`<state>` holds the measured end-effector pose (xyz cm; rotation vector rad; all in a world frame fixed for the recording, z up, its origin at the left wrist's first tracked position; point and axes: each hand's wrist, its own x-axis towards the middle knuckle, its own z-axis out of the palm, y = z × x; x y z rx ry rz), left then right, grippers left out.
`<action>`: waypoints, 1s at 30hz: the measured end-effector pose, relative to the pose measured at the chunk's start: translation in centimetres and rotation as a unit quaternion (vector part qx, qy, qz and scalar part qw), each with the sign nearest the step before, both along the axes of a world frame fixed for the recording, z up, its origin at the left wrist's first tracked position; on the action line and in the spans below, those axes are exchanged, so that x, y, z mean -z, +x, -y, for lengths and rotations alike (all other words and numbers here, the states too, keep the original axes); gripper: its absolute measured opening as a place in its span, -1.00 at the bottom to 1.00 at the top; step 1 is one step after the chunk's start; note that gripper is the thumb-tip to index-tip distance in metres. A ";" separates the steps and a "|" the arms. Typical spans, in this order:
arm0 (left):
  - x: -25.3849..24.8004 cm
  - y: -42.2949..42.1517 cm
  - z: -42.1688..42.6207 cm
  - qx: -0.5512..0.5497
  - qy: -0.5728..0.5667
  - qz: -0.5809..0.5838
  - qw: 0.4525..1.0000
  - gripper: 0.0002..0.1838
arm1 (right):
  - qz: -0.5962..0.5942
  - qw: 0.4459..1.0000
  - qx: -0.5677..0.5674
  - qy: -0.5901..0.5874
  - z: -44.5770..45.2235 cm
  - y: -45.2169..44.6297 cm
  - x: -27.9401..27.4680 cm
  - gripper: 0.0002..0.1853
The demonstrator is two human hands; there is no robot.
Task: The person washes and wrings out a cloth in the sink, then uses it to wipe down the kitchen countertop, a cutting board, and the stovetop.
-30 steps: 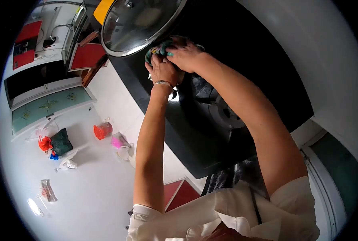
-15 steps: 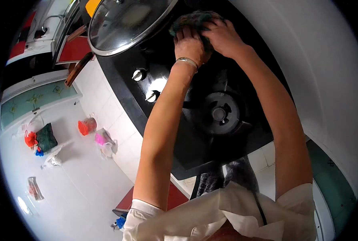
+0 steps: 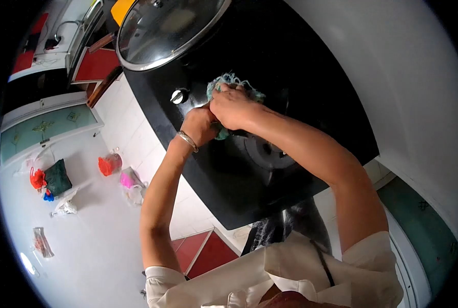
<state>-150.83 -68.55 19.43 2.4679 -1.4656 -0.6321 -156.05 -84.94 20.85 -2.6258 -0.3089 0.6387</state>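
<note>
A crumpled green and pale-blue cloth (image 3: 220, 84) with a frayed edge lies on the black glass hob (image 3: 208, 182), near its control-knob side. My right hand (image 3: 234, 107) presses down on the cloth, its fingers curled into it. Beside it my left hand (image 3: 199, 126), with a bracelet at the wrist, is closed; a strip of the cloth shows between the two hands. One silver knob (image 3: 178, 96) stands just above my left hand. The second knob is hidden behind that hand. My right forearm partly covers the round burner (image 3: 262, 151).
A large glass pot lid (image 3: 172, 31) with a metal rim is at the hob's far left. A white wall (image 3: 393, 77) runs along the right. On the white surface to the left are a red container (image 3: 109, 164), several plastic bags and a dark green package (image 3: 58, 177).
Both hands have come back toward me and to the left with the cloth, from the far part of the hob to the knobs. My left hand now covers the nearer knob.
</note>
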 end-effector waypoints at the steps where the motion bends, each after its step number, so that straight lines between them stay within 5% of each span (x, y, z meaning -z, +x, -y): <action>1: 0.2 0.0 0.7 -0.002 0.012 0.007 1.000 -0.83 | -0.002 1.000 0.014 0.008 0.7 -0.3 0.2 -0.66; 10: 4.3 3.7 14.3 -0.109 -0.134 0.139 0.975 -0.75 | 0.139 0.975 0.152 -0.086 12.5 2.1 1.7 -0.62; 11: 4.1 4.2 16.0 -0.139 -0.133 0.130 0.973 -0.71 | 0.115 0.972 0.183 -0.096 13.4 2.8 1.1 -0.31; 13: 3.5 5.2 18.8 -0.199 -0.133 0.112 0.964 -0.62 | 0.181 0.953 0.238 -0.054 14.0 3.3 1.9 -0.30; 16: 4.1 6.0 18.4 -0.188 -0.279 0.064 0.939 -0.51 | 0.275 0.932 0.226 -0.069 14.3 4.1 4.9 -0.29; 17: 5.0 6.4 17.4 -0.174 -0.235 0.042 0.955 -0.33 | 0.296 0.929 0.202 -0.090 14.5 4.4 6.0 -0.30; 21: 3.9 2.5 17.6 -0.129 -0.146 0.161 0.967 -0.14 | 0.343 0.917 0.174 -0.106 15.6 7.6 7.6 -0.31; 30: 4.0 6.5 23.5 -0.191 -0.062 0.187 0.962 -0.24 | 0.286 0.940 0.149 -0.107 20.1 16.5 8.7 -0.53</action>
